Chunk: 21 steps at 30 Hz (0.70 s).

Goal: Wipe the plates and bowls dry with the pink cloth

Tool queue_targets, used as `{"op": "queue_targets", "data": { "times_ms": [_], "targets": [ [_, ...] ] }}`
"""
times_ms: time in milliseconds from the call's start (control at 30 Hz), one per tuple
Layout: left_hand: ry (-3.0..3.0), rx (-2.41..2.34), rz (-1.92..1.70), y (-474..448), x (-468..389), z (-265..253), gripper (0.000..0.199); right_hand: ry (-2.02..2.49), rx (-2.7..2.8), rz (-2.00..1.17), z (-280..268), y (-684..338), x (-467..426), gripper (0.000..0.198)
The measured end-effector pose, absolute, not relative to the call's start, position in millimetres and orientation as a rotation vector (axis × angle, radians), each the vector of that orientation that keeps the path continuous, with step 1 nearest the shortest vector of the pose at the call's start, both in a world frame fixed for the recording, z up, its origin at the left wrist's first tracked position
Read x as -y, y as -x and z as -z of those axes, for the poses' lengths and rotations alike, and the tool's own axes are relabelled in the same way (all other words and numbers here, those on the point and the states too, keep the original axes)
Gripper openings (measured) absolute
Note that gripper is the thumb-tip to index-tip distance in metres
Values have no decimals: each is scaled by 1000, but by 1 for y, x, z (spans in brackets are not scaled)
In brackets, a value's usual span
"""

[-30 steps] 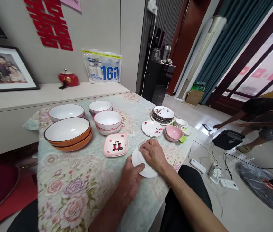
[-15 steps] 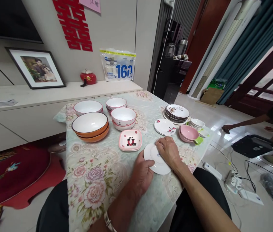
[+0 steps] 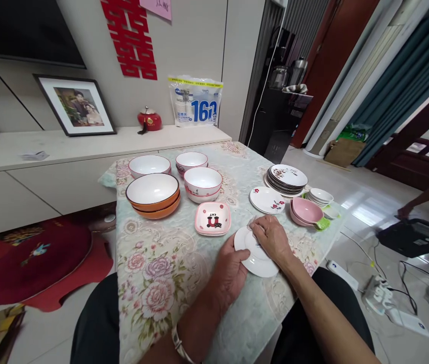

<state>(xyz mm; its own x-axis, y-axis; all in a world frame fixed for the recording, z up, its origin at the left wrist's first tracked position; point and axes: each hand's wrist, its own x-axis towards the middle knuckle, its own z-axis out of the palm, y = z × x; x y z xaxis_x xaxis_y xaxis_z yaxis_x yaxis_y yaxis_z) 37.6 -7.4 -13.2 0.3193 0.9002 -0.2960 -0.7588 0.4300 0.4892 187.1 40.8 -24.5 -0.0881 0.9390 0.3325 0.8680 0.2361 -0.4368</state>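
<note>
White ceramic plate [image 3: 258, 262] sits tilted between both hands above the near part of the floral tablecloth [image 3: 140, 237]; whether its lower rim touches the cloth is hard to tell. The left hand [image 3: 231, 268] clasps its left rim, thumb on the upward face. The right hand [image 3: 273, 237] lies over its far right side, fingers bunched against it; I cannot tell whether they pinch anything.

My guess at the main risk: glaze is slick and one thumb does most of the holding, so a hard push from the right hand could twist the plate loose and drop it.

Just beyond the left fingers is the square cat-print dish [image 3: 202, 225], close enough to be clipped. Straight past the right fingers lie the red-flowered plates [image 3: 262, 198], with the pink bowls [image 3: 304, 210] to their right. Farther left of the grip, the orange bowls [image 3: 154, 192] seem out of harm's way.
</note>
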Motion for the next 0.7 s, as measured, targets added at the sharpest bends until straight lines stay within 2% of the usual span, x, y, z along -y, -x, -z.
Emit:
{"op": "queue_targets", "data": {
  "times_ms": [133,267,400,467,600,700],
  "targets": [
    [-243,-559,-1141,-40,11,14,65,1713,1910,-70,26,-181,-37,23],
    [-241,-547,-1059,-40,12,15,77,1498,2101,-110,13,-165,-25,24],
    [-319,-466,-1043,-38,11,17,67,1166,2384,-291,-1,-156,-14,28],
    [-330,-451,-1039,-38,11,17,69,1111,2418,-348,-2,-161,-16,28],
    [-270,-506,-1022,-37,11,16,83,1344,2202,-269,11,-178,-29,26],
    [-242,-531,-1019,-38,10,14,80,1482,2090,-145,18,-180,-33,24]
  ]
}}
